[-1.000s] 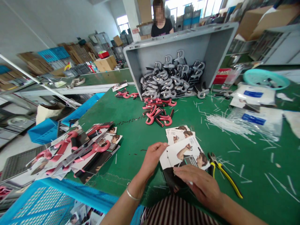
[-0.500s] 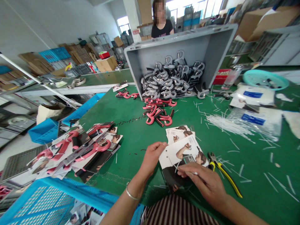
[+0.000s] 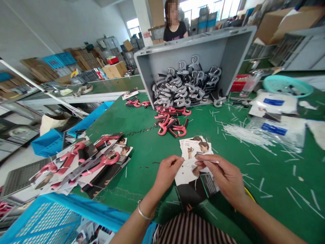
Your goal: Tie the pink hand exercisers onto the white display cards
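Note:
My left hand [image 3: 169,171] pinches the upper left edge of a printed backing card [image 3: 193,191], which has small punched holes on its white part. Over the card's upper right, my right hand [image 3: 223,176] is closed, with a thin white plastic tie [image 3: 212,161] between thumb and fingertips. More printed cards [image 3: 196,148] lie just beyond. Yellow-handled cutting pliers [image 3: 250,195] are mostly hidden beneath my right hand. Further off sits a small heap of pink-and-black hand grips [image 3: 172,125]. To the left, similar pink grips [image 3: 101,164] lie fixed on cards in a pile.
A tipped grey crate [image 3: 144,74] holds many grey-and-black hand grips [image 3: 182,86]. Loose white ties [image 3: 246,135] are scattered at right, beside plastic bags [image 3: 281,130] and a turquoise dish [image 3: 286,84]. A blue basket [image 3: 48,217] stands at lower left. Another person [image 3: 175,32] is behind the crate.
My right hand has moved up and right, from the card's middle to its upper right, with the tie. It now covers most of the pliers. My left hand keeps its place at the card's edge.

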Tool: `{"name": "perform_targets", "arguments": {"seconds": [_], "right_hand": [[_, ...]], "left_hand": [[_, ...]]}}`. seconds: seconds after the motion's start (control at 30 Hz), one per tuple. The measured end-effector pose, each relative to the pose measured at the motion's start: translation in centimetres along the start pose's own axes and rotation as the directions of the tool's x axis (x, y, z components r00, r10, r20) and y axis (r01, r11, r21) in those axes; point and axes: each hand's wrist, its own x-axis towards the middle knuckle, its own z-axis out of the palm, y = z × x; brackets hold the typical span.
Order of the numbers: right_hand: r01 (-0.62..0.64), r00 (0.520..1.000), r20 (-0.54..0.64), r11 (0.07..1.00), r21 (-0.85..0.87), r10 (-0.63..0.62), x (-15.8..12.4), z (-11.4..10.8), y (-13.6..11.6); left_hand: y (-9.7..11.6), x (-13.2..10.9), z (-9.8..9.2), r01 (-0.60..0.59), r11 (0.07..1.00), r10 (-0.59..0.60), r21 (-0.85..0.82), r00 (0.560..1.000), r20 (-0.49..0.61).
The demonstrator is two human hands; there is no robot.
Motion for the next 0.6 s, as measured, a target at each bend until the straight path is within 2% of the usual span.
{"name": "perform_targets", "arguments": {"seconds": [0.1, 0.23, 0.4, 0.53, 0.6], "right_hand": [[0.041, 0.997, 0.070, 0.997, -0.068, -0.036, 1.0, 0.2, 1.5], [0.132, 0.979, 0.174, 0.980, -0.150, -0.105, 3.5, 0.4, 3.6], [-0.048, 0.975, 0.218, 0.999, -0.018, 0.051, 5.6, -0.2, 3.4], [-0.221, 0.933, 0.320, 0.964, 0.148, 0.165, 4.3, 0.7, 3.8], [-0.254, 0.929, 0.314, 0.956, 0.149, 0.197, 3.8, 1.4, 4.4]], "left_hand": [[-0.1, 0.6, 0.0, -0.011, 1.000, 0.011, 0.020, 1.000, 0.010], [0.0, 2.6, 0.1, -0.065, 0.994, 0.061, 0.091, 0.997, 0.044], [-0.4, 4.8, -0.2, -0.145, 0.959, 0.132, 0.245, 0.989, 0.069], [-1.0, 5.1, -0.2, -0.153, 0.942, 0.133, 0.299, 0.987, 0.087], [-1.0, 5.1, -0.1, -0.155, 0.939, 0.131, 0.307, 0.987, 0.098]]}}
